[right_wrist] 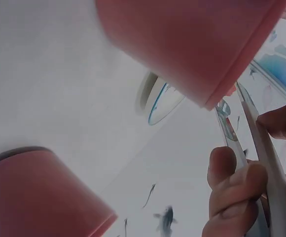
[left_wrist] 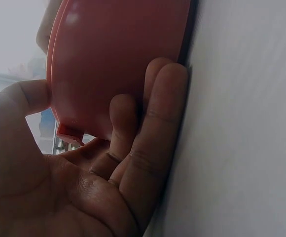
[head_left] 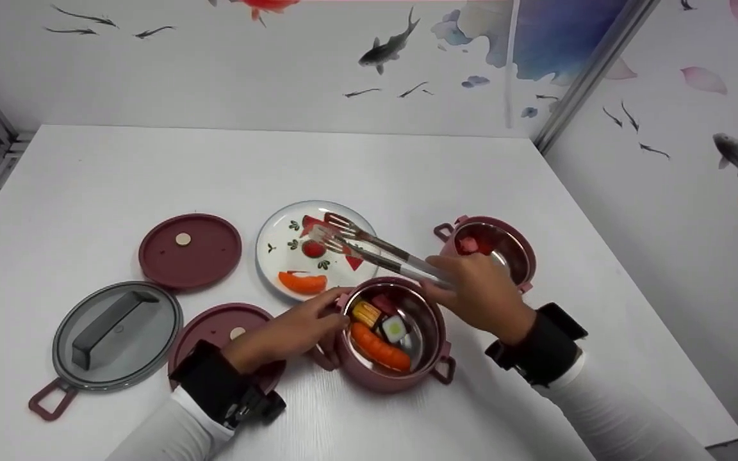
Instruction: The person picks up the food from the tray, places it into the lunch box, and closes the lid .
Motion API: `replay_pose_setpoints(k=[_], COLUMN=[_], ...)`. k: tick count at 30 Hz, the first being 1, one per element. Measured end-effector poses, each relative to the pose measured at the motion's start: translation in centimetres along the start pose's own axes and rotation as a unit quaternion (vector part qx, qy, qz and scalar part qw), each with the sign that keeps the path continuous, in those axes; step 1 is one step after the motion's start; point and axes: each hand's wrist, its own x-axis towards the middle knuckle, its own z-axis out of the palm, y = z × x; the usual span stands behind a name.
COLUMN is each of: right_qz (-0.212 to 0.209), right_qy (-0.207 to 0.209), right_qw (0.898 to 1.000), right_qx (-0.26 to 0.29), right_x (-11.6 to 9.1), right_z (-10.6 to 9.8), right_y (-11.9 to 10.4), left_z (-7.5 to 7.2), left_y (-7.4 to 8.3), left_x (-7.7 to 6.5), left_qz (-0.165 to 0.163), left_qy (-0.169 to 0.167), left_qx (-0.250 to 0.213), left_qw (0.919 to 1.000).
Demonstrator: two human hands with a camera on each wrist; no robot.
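My right hand [head_left: 481, 294] holds a pair of metal tongs [head_left: 401, 253] by the handles, thumb and fingers on either arm. The tongs' slotted heads are spread apart over a white plate [head_left: 270, 221] with a painted red-and-green pattern. An orange food piece [head_left: 303, 282] lies at the plate's near edge. My left hand [head_left: 298, 330] grips the left side of a dark pink pot [head_left: 385, 378]; the left wrist view shows the thumb at its rim and fingers against its wall. Inside are a sausage [head_left: 378, 347], a sushi roll [head_left: 394, 329], a yellow piece [head_left: 366, 313] and a dark red piece.
A second pink pot [head_left: 516, 246] with pinkish-red pieces [head_left: 470, 244] inside stands back right. To the left lie a dark red lid [head_left: 209, 256], another dark red lid [head_left: 205, 326] partly under my left arm, and a grey lid [head_left: 113, 358] with a bar handle.
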Motion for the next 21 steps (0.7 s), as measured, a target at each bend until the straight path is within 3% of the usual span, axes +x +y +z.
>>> replay_pose_setpoints(k=[11,21], right_qz=[0.075,0.117], right_qy=[0.09,0.161], right_qw=[0.993,0.976], right_qx=[-0.01,-0.084], right_x=[-6.3,-12.5], right_z=[-3.5,-6.1], right_y=[4.1,7.2], left_z=[-0.1,-0.1], left_y=[0.2,0.1], left_x=[-0.2,0.0], left_qz=[-0.006,0.002], left_qy=[0.0,-0.008], left_qx=[0.012,0.012], left_qw=[0.9999,0.9999])
